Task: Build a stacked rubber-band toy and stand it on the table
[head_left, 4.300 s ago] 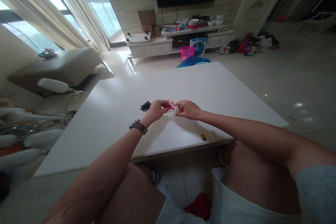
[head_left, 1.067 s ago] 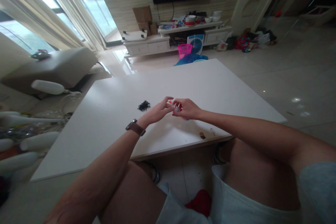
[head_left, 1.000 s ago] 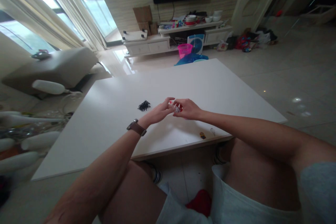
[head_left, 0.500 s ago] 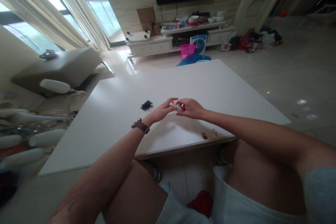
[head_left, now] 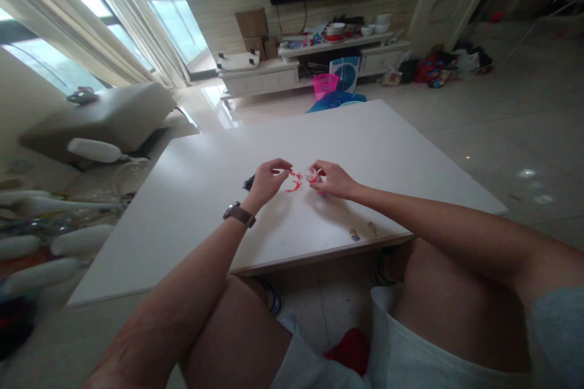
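My right hand (head_left: pixel 335 180) is closed around a small clear container (head_left: pixel 310 174) with red showing in it, tilted toward my left hand. My left hand (head_left: pixel 269 181), a watch on its wrist, is closed in a pinch at the end of some thin red band-like pieces (head_left: pixel 295 176). More red pieces (head_left: pixel 294 186) lie on the white table (head_left: pixel 219 200) just below, between the hands. A pile of small black pieces (head_left: pixel 249 183) is partly hidden behind my left hand.
Near the table's front edge lie a small yellow-and-blue figure (head_left: pixel 354 234) and a small pale item (head_left: pixel 373 229). Glass pieces with white parts (head_left: pixel 86 237) crowd the left side. Beyond the table stand a pink basket (head_left: pixel 325 85) and a low cabinet (head_left: pixel 278 80).
My hands have moved apart, the left one shifting left and now partly covering the black pile. Red pieces now lie out on the table, and the container's round end faces left.
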Demonstrator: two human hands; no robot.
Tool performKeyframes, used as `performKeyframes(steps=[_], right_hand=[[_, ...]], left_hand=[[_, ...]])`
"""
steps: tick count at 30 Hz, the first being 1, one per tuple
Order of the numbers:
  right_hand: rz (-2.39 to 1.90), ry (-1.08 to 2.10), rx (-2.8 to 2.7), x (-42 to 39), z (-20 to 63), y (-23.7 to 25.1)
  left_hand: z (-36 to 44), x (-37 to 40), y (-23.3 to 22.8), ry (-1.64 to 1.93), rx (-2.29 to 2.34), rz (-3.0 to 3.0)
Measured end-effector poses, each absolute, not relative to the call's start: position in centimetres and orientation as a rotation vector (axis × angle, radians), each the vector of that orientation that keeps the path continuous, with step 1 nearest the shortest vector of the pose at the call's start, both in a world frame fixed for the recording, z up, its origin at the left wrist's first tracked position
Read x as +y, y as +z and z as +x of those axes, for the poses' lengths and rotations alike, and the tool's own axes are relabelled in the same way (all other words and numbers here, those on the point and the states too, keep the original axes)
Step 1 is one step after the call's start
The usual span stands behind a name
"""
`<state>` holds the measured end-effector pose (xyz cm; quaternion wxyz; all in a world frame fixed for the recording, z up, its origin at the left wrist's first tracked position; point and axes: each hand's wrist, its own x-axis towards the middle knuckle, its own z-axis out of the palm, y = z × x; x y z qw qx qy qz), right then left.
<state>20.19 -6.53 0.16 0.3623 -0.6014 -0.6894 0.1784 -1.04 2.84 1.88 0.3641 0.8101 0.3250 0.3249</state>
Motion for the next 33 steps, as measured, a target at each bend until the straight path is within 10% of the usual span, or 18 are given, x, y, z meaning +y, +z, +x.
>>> performKeyframes(steps=[13,33], right_hand=[[-1.478,0.659,-1.730,-6.4,20.3,0.5],[-1.695,0.363,-1.830,-5.7,21.4,0.7]], left_hand=[[0.7,5.1,-5.5,0.383,1.024,2.457],[1.4,5.2,-4.9,0.421,0.989,2.503]])
